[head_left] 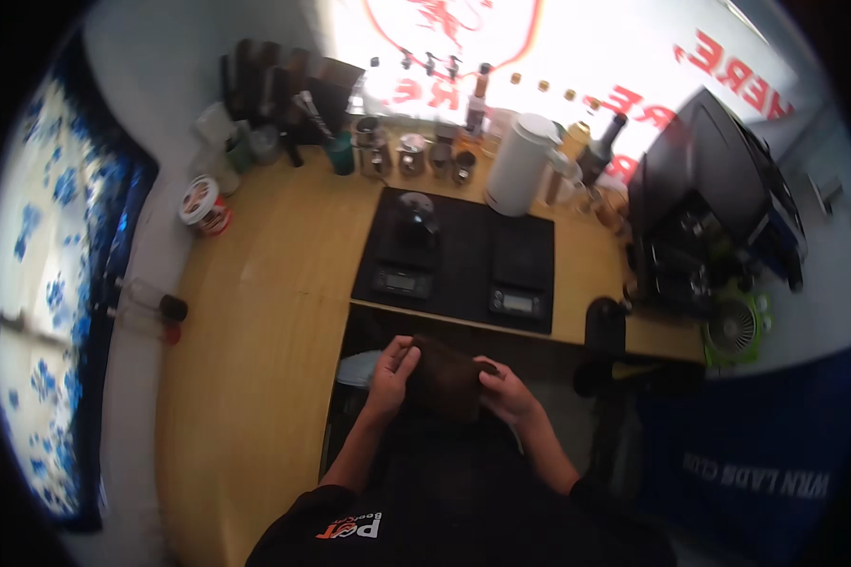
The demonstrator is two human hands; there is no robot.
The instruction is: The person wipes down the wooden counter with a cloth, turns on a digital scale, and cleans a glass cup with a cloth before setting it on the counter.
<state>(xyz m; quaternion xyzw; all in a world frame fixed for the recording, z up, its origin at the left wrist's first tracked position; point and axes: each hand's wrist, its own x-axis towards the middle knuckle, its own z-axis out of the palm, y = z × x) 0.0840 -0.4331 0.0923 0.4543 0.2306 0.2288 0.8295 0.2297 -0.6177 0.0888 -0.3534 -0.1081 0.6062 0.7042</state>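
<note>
A dark brown cloth is stretched between my two hands, just in front of my black shirt and below the counter's edge. The fingers of my left hand pinch its upper left corner. My right hand grips its right edge. Beyond the hands, a black mat lies on the wooden counter. Two dark digital scales stand on it, a left scale and a right scale. A dark, shiny glass vessel rests on the left scale.
A white jug stands behind the mat, near several bottles and metal cups. A red and white tub and a clear bottle are on the left. To the right are a black machine and a green fan.
</note>
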